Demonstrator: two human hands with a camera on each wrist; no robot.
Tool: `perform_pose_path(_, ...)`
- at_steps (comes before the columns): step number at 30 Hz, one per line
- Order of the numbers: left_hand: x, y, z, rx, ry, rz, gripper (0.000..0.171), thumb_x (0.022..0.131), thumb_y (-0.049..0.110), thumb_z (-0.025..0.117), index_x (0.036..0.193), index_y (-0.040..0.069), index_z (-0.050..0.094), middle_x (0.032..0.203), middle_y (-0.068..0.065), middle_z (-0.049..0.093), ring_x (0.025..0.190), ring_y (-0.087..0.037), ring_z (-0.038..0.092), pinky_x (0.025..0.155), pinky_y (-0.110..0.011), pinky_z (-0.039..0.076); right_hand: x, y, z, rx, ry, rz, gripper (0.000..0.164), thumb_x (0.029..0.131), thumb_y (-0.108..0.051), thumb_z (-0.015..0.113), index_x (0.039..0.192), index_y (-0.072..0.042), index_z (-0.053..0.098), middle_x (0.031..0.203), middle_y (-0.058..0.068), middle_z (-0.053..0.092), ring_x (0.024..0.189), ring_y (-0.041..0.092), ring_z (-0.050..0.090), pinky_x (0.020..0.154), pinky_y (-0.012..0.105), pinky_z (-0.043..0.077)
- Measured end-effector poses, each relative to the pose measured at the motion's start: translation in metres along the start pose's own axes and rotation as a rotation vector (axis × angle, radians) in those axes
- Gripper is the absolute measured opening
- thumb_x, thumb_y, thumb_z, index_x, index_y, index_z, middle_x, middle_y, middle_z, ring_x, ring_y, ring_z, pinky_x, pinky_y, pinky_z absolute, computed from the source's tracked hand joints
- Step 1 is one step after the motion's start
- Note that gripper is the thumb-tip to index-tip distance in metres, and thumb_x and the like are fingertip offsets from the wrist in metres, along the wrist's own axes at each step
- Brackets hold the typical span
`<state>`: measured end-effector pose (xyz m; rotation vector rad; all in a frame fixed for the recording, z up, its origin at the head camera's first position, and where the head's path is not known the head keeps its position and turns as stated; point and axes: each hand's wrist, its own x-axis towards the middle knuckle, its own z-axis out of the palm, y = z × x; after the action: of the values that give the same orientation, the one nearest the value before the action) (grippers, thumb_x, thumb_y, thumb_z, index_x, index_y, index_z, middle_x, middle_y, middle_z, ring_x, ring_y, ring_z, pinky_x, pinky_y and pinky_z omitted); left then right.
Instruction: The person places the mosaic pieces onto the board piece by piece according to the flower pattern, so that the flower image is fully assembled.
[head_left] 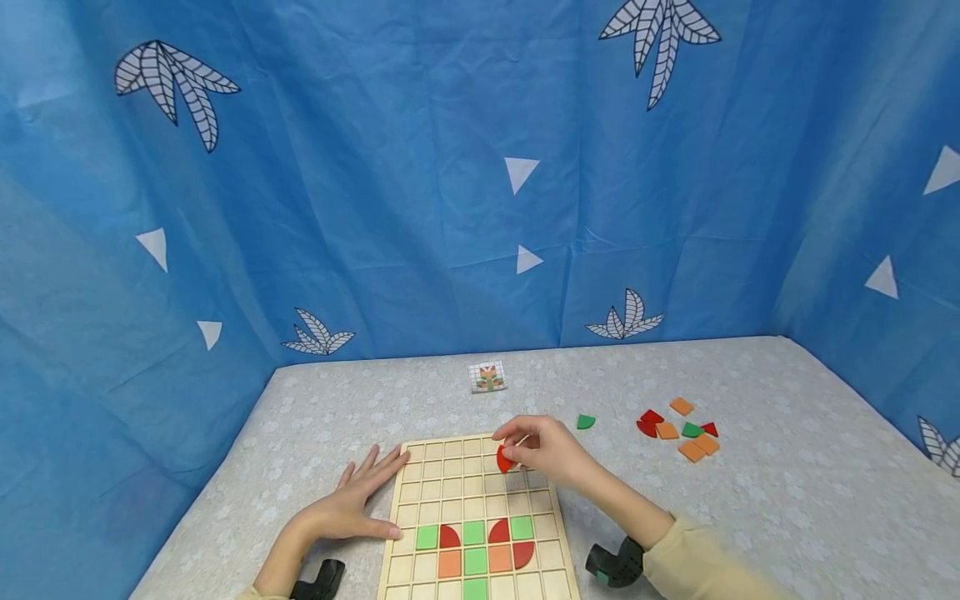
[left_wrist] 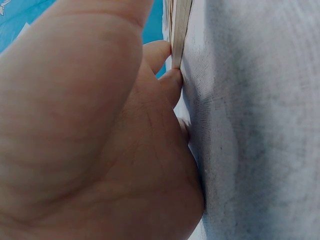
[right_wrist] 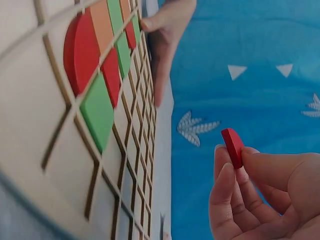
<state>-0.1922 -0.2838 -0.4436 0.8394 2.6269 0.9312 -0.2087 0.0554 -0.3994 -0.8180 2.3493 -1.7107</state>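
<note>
My right hand (head_left: 545, 447) pinches a red quarter-circle tile (right_wrist: 232, 147) between thumb and fingers, over the far right part of a wooden grid board (head_left: 442, 490). Along the board's left edge, my left hand (head_left: 351, 500) lies with straight, spread fingers, its thumb and fingertips at the frame. In the lower half of the board sit light green square tiles (head_left: 475, 562), orange squares (head_left: 449, 563) and red quarter-circles (head_left: 523, 553). The left wrist view shows the palm (left_wrist: 140, 165) low by the cloth, with fingers against the board's side (left_wrist: 181, 35).
Right of the board lie loose tiles: several orange squares (head_left: 682, 406), red quarter-circles (head_left: 647, 428) and a green piece (head_left: 692, 430). A separate green quarter-circle (head_left: 586, 422) is nearer the board. Behind it lies a small picture card (head_left: 487, 377). Blue curtains (head_left: 420, 208) surround the table.
</note>
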Motion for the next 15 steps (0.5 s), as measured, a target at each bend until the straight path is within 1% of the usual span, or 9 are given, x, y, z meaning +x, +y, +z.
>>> perform_pose_path(4,0.0,0.001,0.0,-0.002,-0.002,-0.002,0.1,0.073,0.037,0.079,0.148,0.003,0.023,0.152,-0.021,0.013,0.133,-0.049,-0.009,0.095,-0.069,-0.011,0.0,-0.005,0.018,0.049,-0.031,-0.004,0.01,0.086,-0.002,0.066,0.096,0.001,0.067,0.08,0.004,0.064,0.069,0.029,0.063,0.06,0.04,0.054)
perform_pose_path(7,0.0,0.001,0.0,0.001,-0.001,-0.005,0.1,0.073,0.037,0.079,0.148,0.003,0.023,0.152,-0.021,0.013,0.133,-0.05,-0.009,0.095,-0.069,-0.011,-0.001,-0.007,0.03,0.08,-0.047,-0.001,0.004,0.085,-0.001,0.068,0.089,-0.002,0.067,0.077,0.002,0.064,0.067,0.028,0.062,0.059,0.035,0.054)
perform_pose_path(11,0.0,0.001,0.001,0.004,0.002,-0.009,0.1,0.073,0.037,0.079,0.148,0.003,0.023,0.152,-0.021,0.014,0.133,-0.049,-0.008,0.096,-0.069,-0.011,-0.002,-0.01,0.044,0.083,-0.081,0.009,0.006,0.083,0.0,0.069,0.084,-0.005,0.067,0.076,0.0,0.063,0.067,0.022,0.063,0.06,0.025,0.052)
perform_pose_path(15,0.0,0.001,0.001,0.001,0.002,-0.006,0.1,0.073,0.037,0.079,0.149,0.003,0.023,0.152,-0.021,0.014,0.134,-0.049,-0.009,0.096,-0.069,-0.01,-0.004,-0.013,0.055,0.083,-0.124,0.011,0.009,0.083,0.003,0.067,0.085,-0.007,0.068,0.079,-0.001,0.063,0.069,0.017,0.063,0.063,0.022,0.051)
